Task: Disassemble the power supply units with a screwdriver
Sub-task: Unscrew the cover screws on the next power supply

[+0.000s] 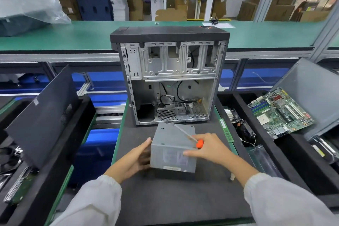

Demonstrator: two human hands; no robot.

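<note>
A grey metal power supply unit (172, 148) stands on the dark mat (165, 198) just in front of me. My left hand (137, 158) presses flat against its left side, fingers straight. My right hand (209, 147) grips a screwdriver (185, 134) with an orange handle; the shaft lies across the top of the unit and points to the far left. That hand's fingers also rest on the unit's front right edge. Behind the unit an open, gutted computer case (170, 75) stands upright with loose cables inside.
A black side panel (44, 115) leans in the left bin. On the right, a green motherboard (280, 112) lies against a grey panel (315, 97), with a fan and cables (242, 130) and a RAM stick (226, 130) nearby. A green conveyor (73, 35) runs behind.
</note>
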